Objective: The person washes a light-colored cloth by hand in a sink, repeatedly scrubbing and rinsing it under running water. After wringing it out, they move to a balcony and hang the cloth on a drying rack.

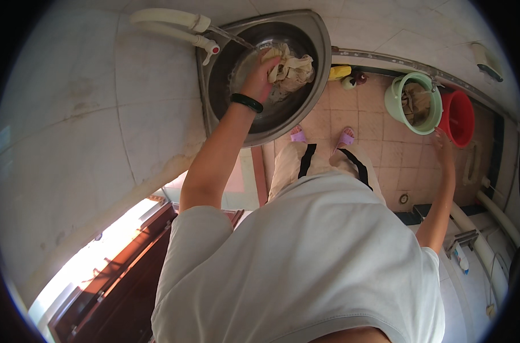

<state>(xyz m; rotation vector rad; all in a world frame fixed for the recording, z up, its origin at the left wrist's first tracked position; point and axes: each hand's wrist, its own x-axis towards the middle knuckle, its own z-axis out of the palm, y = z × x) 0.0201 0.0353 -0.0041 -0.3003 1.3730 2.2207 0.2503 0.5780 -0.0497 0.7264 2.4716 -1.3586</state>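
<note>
My left hand, with a dark bangle on its wrist, grips a crumpled, wet beige cloth. Both are inside the stainless-steel corner sink. Water runs from the spout of a white plastic tap into the basin, close to the cloth. On the other side, my right hand is at the near rims of a pale green bucket and a red bucket. Its fingers are small and partly blurred, so any grip there is unclear. More brownish cloth lies in the green bucket.
A yellow object and two small round-looking containers stand by the wall right of the sink. A pipe runs along that wall. The tiled floor has a round drain. A brown wooden door is at lower left.
</note>
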